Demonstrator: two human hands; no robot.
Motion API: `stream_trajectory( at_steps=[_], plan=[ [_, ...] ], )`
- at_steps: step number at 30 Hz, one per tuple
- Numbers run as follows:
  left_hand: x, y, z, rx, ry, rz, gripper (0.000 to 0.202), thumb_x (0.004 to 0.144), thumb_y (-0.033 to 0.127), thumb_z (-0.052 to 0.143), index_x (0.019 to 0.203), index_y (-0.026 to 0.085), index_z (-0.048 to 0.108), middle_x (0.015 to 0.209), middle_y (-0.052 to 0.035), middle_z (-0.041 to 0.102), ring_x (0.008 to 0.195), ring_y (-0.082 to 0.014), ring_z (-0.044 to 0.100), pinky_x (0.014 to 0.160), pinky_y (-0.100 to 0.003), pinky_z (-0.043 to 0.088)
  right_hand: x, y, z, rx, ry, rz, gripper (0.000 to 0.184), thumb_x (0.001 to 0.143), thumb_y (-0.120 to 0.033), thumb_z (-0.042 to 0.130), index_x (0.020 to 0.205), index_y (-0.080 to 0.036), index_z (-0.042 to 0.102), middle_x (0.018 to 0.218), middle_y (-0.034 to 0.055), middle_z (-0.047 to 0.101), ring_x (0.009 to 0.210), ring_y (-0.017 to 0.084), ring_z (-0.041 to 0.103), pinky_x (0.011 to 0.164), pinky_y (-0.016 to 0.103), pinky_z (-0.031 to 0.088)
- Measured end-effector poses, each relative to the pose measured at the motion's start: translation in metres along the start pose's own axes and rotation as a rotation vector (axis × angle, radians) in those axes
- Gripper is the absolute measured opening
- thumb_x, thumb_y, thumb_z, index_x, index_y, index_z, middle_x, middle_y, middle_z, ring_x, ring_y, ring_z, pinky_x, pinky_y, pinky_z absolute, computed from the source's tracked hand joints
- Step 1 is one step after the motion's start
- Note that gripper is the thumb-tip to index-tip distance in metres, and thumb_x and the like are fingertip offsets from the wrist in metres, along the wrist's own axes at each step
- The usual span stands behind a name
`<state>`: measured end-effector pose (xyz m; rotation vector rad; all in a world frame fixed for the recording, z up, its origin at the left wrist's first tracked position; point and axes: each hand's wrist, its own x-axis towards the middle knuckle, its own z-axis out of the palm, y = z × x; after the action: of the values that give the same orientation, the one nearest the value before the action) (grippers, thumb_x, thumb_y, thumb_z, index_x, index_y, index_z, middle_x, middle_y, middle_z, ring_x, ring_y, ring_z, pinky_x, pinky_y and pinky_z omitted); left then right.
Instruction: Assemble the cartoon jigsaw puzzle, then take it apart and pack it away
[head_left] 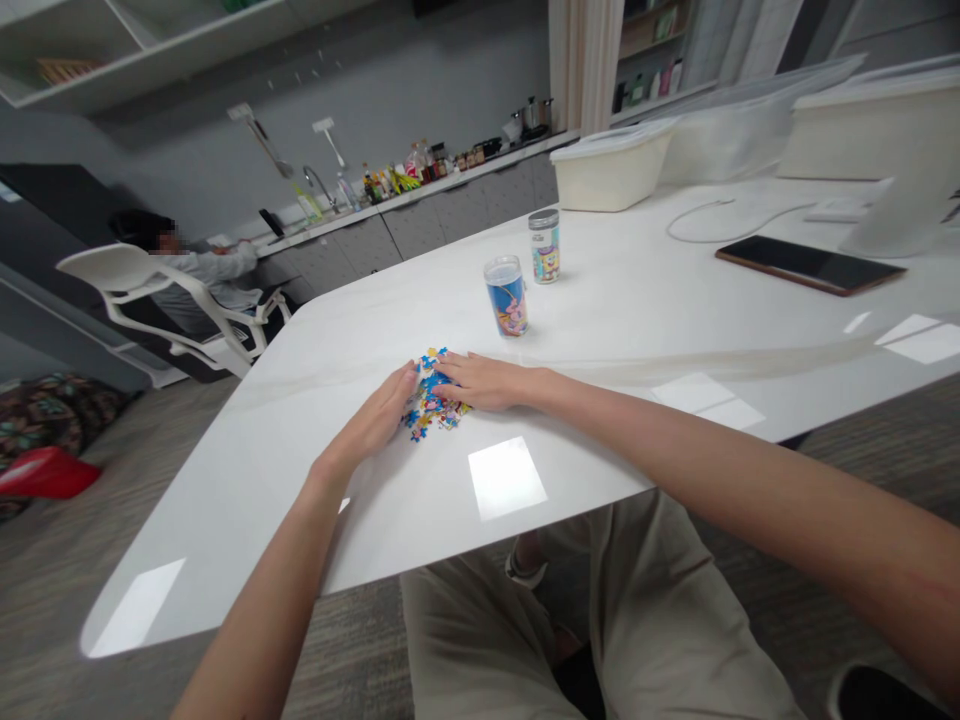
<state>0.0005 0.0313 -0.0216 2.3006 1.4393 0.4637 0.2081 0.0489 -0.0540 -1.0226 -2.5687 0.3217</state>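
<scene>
A small heap of multicoloured jigsaw puzzle pieces (pixel 431 402), mostly blue and yellow, lies on the white table (pixel 225 520). My left hand (pixel 371 415) presses against the heap's left side, fingers together and slightly cupped. From the right, my right hand (pixel 480 382) lies flat, its fingertips over the top of the pieces. Neither hand visibly holds anything. Beyond them stand a blue cartoon-printed cylindrical jar (pixel 506 296) and a smaller clear jar with a cartoon label and metal lid (pixel 544 246).
A dark smartphone (pixel 810 265) lies at the table's right, near a white cable (pixel 727 220). A cream plastic bin (pixel 611 168) stands at the far edge. Behind the table's left corner, a person (pixel 202 280) sits in a white chair (pixel 142 270) facing a counter (pixel 405 195).
</scene>
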Motion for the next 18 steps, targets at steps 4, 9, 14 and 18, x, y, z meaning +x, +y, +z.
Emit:
stream_trajectory(
  at_steps=[4,9,14,18],
  plan=[
    [0.006,-0.008,-0.022,-0.028,0.146,-0.019,0.061,0.092,0.056,0.029,0.135,0.016,0.046,0.148,-0.0111,0.041,0.135,-0.0241,0.04,0.113,-0.038,0.032,0.001,-0.002,-0.002,-0.009,0.061,0.017,0.05,0.1,-0.046,0.03,0.133,-0.012,0.045,0.145,0.0176,0.043,0.138,0.029,0.034,0.111,0.049,0.031],
    [0.033,-0.021,-0.031,0.289,0.047,0.043,0.062,0.09,0.05,0.032,0.133,0.008,0.046,0.143,-0.0181,0.046,0.133,-0.0287,0.041,0.114,-0.046,0.028,-0.002,-0.005,-0.003,-0.046,0.08,0.177,0.048,0.1,-0.046,0.026,0.134,-0.016,0.044,0.146,0.0141,0.042,0.143,0.03,0.026,0.112,0.052,0.027],
    [0.05,-0.031,-0.011,0.296,-0.084,0.263,0.064,0.095,0.049,0.015,0.138,0.009,0.04,0.153,-0.0132,0.033,0.141,-0.0218,0.03,0.118,-0.039,0.021,-0.005,-0.002,-0.006,-0.107,0.087,0.267,0.051,0.101,-0.037,0.025,0.14,-0.007,0.037,0.151,0.0214,0.033,0.144,0.032,0.022,0.113,0.053,0.025],
    [0.048,-0.036,-0.006,0.271,-0.048,0.298,0.063,0.096,0.05,0.018,0.141,0.01,0.037,0.151,-0.0114,0.037,0.14,-0.0224,0.031,0.119,-0.04,0.019,-0.006,-0.002,-0.007,-0.064,0.078,0.31,0.052,0.101,-0.041,0.023,0.143,-0.012,0.033,0.153,0.0176,0.032,0.143,0.029,0.025,0.115,0.052,0.022]
  ],
)
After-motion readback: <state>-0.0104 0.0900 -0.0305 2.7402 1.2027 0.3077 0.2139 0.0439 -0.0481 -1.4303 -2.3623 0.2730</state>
